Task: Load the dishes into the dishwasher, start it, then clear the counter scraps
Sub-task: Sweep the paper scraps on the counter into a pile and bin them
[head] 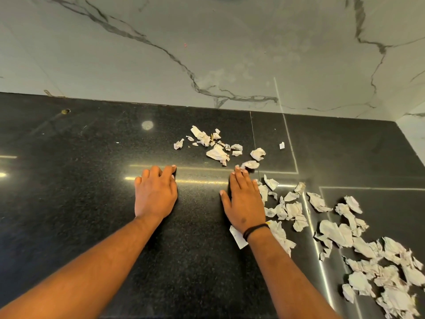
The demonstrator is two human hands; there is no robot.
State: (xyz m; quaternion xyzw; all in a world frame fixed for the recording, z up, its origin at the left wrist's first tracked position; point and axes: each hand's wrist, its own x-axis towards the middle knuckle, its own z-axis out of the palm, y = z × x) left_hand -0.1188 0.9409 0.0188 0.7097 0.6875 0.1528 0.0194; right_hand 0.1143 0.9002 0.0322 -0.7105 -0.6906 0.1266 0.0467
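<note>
Gathering torn paper scraps (299, 210), strewn from twelve to four o'clock on the black counter (80, 192). The right hand (243, 203) lies flat beside them; the left hand (156, 192) rests loosely spread, both holding nothing. Sweeping inward with flat palms should keep the pile together.

Both arms extended fwd, palms down. Left hand (156, 192): fingers loosely bent, holding nothing. Right hand (243, 201): fingers straight, flat; black band at wrist.
</note>
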